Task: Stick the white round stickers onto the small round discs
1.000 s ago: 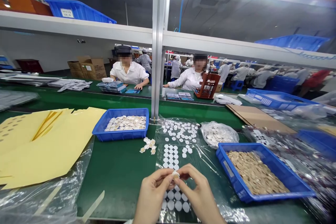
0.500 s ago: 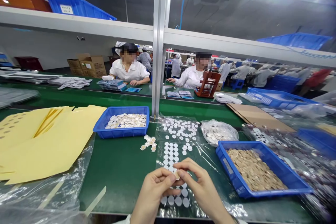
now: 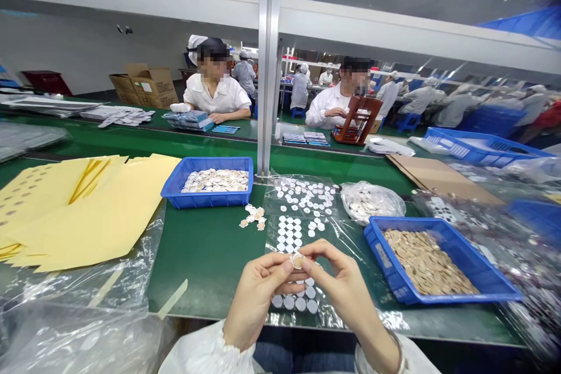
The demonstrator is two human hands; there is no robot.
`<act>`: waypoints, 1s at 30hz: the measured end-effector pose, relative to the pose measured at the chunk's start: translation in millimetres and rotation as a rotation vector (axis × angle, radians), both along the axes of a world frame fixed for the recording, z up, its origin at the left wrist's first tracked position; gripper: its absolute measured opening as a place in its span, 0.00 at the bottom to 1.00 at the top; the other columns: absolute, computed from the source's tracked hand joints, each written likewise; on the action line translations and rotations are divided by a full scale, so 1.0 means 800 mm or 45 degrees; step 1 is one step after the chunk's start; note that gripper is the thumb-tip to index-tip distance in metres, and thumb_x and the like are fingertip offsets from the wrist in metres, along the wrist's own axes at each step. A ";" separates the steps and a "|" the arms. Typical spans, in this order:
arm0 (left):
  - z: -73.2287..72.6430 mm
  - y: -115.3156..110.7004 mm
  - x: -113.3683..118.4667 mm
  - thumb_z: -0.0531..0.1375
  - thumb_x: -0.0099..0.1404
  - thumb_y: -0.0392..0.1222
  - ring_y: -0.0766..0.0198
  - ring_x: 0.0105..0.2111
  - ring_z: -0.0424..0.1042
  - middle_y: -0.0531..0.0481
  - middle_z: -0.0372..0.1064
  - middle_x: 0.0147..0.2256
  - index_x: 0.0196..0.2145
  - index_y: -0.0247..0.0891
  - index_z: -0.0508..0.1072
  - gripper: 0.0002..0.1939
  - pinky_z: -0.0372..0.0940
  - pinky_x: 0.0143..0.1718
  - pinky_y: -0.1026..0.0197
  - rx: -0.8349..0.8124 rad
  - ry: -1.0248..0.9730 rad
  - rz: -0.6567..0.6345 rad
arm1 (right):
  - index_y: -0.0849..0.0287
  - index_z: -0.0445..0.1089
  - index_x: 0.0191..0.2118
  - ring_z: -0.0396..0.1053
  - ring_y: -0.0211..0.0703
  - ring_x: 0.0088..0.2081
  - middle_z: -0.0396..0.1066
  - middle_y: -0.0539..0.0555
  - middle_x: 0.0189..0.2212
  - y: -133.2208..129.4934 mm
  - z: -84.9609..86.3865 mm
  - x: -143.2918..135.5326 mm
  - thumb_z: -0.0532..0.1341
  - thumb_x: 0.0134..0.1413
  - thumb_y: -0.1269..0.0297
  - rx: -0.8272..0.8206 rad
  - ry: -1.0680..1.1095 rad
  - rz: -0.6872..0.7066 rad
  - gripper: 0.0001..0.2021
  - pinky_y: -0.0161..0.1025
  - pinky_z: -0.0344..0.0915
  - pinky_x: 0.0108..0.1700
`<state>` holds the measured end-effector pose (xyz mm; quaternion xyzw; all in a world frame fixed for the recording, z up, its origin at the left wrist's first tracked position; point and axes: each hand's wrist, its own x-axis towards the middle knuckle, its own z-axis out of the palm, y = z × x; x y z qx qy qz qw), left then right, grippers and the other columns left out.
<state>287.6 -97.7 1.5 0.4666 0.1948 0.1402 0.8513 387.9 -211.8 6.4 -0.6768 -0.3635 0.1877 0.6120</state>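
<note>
Between the fingertips of both hands is a small round disc (image 3: 298,260) with a tan centre and a white rim. My left hand (image 3: 266,283) pinches its left side, and my right hand (image 3: 335,280) pinches its right side. Below them, rows of white round pieces (image 3: 290,234) lie on a clear plastic sheet (image 3: 342,245), partly covered by my hands. Loose white rings (image 3: 307,194) are scattered farther up the sheet. To the left sits a little pile of tan-and-white discs (image 3: 253,217) on the green table (image 3: 205,263).
A blue bin (image 3: 205,201) of white-rimmed discs stands at the back left. On the right, another blue bin (image 3: 394,283) holds tan discs, near a plastic bag (image 3: 372,201) of white pieces. Yellow sheets (image 3: 109,210) cover the left side. Two co-workers sit across, beyond a metal post (image 3: 265,99).
The view has tilted downward, so my sleeves now show. The disc now faces me more fully between my fingers. The co-worker on the right has drawn a hand in toward the brown wooden stand.
</note>
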 end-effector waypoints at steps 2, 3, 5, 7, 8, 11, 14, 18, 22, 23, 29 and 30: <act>0.000 0.000 0.000 0.67 0.55 0.46 0.59 0.34 0.78 0.43 0.79 0.31 0.31 0.32 0.77 0.13 0.73 0.37 0.61 -0.004 0.024 0.014 | 0.54 0.73 0.36 0.67 0.39 0.36 0.71 0.48 0.31 0.000 -0.004 0.001 0.64 0.53 0.60 -0.001 0.010 -0.041 0.06 0.35 0.64 0.41; -0.001 0.000 0.000 0.68 0.54 0.46 0.58 0.34 0.78 0.44 0.78 0.30 0.30 0.32 0.76 0.12 0.73 0.37 0.61 -0.015 0.037 0.015 | 0.54 0.73 0.37 0.67 0.40 0.36 0.71 0.49 0.31 0.000 -0.007 0.001 0.64 0.53 0.60 0.000 0.014 -0.063 0.07 0.36 0.65 0.42; -0.003 0.000 0.000 0.69 0.53 0.45 0.58 0.34 0.77 0.45 0.78 0.29 0.27 0.33 0.74 0.12 0.73 0.37 0.60 -0.032 0.054 -0.002 | 0.54 0.72 0.38 0.68 0.40 0.37 0.71 0.49 0.31 0.000 -0.010 0.002 0.64 0.53 0.60 0.005 0.025 -0.092 0.07 0.36 0.65 0.43; -0.006 -0.001 0.000 0.69 0.53 0.45 0.59 0.35 0.77 0.46 0.77 0.29 0.26 0.34 0.74 0.11 0.72 0.38 0.59 -0.026 0.049 -0.025 | 0.55 0.73 0.37 0.68 0.40 0.38 0.72 0.50 0.32 -0.001 -0.013 0.005 0.64 0.53 0.60 0.005 0.059 -0.075 0.07 0.36 0.65 0.43; -0.007 -0.002 0.000 0.69 0.52 0.44 0.60 0.34 0.76 0.47 0.77 0.29 0.26 0.34 0.74 0.11 0.72 0.38 0.59 -0.009 0.038 -0.026 | 0.55 0.73 0.36 0.68 0.40 0.38 0.71 0.50 0.33 -0.002 -0.013 0.007 0.64 0.53 0.59 0.004 0.095 -0.047 0.07 0.36 0.65 0.43; -0.010 -0.003 0.001 0.69 0.52 0.44 0.63 0.32 0.72 0.49 0.74 0.29 0.26 0.35 0.76 0.09 0.72 0.36 0.59 0.101 -0.010 0.022 | 0.55 0.72 0.37 0.68 0.39 0.35 0.71 0.49 0.32 -0.002 -0.014 0.012 0.65 0.52 0.58 0.001 0.252 0.057 0.08 0.36 0.66 0.41; -0.013 -0.004 0.003 0.69 0.51 0.43 0.63 0.33 0.70 0.48 0.73 0.32 0.24 0.36 0.77 0.08 0.70 0.33 0.61 0.240 -0.054 0.090 | 0.55 0.72 0.36 0.68 0.38 0.36 0.72 0.49 0.33 0.001 -0.015 0.014 0.66 0.51 0.57 -0.001 0.322 0.085 0.09 0.36 0.65 0.42; -0.018 -0.005 0.004 0.69 0.51 0.40 0.58 0.38 0.71 0.45 0.72 0.36 0.22 0.36 0.76 0.06 0.67 0.39 0.60 0.340 -0.073 0.177 | 0.56 0.72 0.34 0.67 0.39 0.37 0.71 0.49 0.33 0.005 -0.015 0.010 0.67 0.49 0.57 0.025 0.344 0.070 0.10 0.36 0.64 0.41; -0.021 -0.005 0.003 0.69 0.50 0.39 0.56 0.42 0.71 0.45 0.71 0.39 0.20 0.37 0.75 0.07 0.65 0.44 0.58 0.387 -0.088 0.259 | 0.57 0.72 0.33 0.68 0.39 0.35 0.72 0.50 0.32 0.006 -0.011 0.006 0.69 0.46 0.57 0.086 0.473 0.057 0.11 0.36 0.65 0.40; -0.021 -0.005 0.002 0.70 0.50 0.38 0.56 0.42 0.70 0.45 0.71 0.39 0.20 0.37 0.75 0.08 0.65 0.44 0.58 0.393 -0.096 0.277 | 0.57 0.72 0.33 0.69 0.39 0.34 0.72 0.49 0.31 0.006 -0.010 0.006 0.69 0.45 0.57 0.097 0.523 0.063 0.12 0.36 0.66 0.40; -0.016 -0.004 0.001 0.71 0.48 0.39 0.55 0.44 0.71 0.45 0.73 0.43 0.34 0.41 0.79 0.12 0.66 0.47 0.56 0.321 -0.193 0.232 | 0.59 0.72 0.33 0.66 0.34 0.28 0.70 0.47 0.27 0.005 -0.005 0.007 0.71 0.42 0.58 0.112 0.777 0.192 0.14 0.34 0.63 0.35; -0.015 -0.004 0.001 0.71 0.48 0.39 0.53 0.47 0.71 0.44 0.73 0.45 0.38 0.42 0.80 0.16 0.65 0.49 0.54 0.325 -0.207 0.189 | 0.59 0.72 0.33 0.65 0.33 0.27 0.69 0.47 0.26 0.005 -0.004 0.007 0.71 0.42 0.58 0.114 0.816 0.216 0.14 0.33 0.62 0.34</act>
